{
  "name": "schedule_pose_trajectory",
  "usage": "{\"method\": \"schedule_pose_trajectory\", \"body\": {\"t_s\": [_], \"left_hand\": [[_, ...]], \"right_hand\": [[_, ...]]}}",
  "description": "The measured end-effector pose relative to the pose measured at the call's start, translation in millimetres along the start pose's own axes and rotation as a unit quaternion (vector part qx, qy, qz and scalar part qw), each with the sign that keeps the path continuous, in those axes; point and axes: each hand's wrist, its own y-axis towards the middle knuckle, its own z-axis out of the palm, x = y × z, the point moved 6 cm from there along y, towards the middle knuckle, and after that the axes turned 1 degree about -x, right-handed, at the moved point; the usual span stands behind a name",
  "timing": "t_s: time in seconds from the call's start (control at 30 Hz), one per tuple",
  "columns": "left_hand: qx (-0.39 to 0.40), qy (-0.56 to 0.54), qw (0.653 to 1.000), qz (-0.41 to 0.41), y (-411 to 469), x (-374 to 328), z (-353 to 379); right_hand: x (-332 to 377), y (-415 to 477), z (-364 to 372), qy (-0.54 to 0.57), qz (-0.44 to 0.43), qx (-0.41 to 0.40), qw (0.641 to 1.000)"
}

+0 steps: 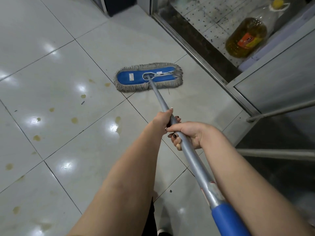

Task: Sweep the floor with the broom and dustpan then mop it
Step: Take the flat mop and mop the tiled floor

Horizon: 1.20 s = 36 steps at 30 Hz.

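A flat mop with a blue pad and grey fringe, the mop head [134, 77], lies flat on the pale tiled floor [51, 48] near the middle. Its grey metal handle [192, 159] runs back toward me and ends in a blue grip at the lower right. My left hand [162, 119] grips the handle farther down toward the head. My right hand [189, 133] grips it just behind the left. No broom or dustpan is in view.
Several yellowish wet spots [74, 120] dot the tiles to the left of the mop. At the right stands a metal-framed glass door [276, 86] with a threshold, and a large bottle of yellow oil [247, 38] lies behind it. My shoe tip [162, 232] shows at the bottom.
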Motion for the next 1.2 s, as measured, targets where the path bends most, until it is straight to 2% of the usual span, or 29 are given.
{"method": "schedule_pose_trajectory", "body": {"t_s": [0.13, 0.4, 0.6, 0.83, 1.2], "left_hand": [[0.013, -0.063, 0.997, -0.037, -1, 10, 4], [-0.001, 0.02, 1.0, -0.023, -21, 54, 4], [-0.009, 0.071, 0.997, -0.017, -58, 121, -2], [0.06, 0.054, 0.994, -0.076, -106, 194, -14], [0.118, 0.124, 0.979, -0.112, -167, 242, -92]], "right_hand": [[-12, 7, 3, 0.064, -0.015, 0.007, 0.998], [-70, 8, 5, 0.169, -0.049, 0.034, 0.984], [-144, -15, 2, 0.132, -0.038, 0.04, 0.99], [-224, -44, 4, 0.104, -0.023, 0.04, 0.994], [-303, -58, 84, 0.128, -0.03, 0.025, 0.991]]}}
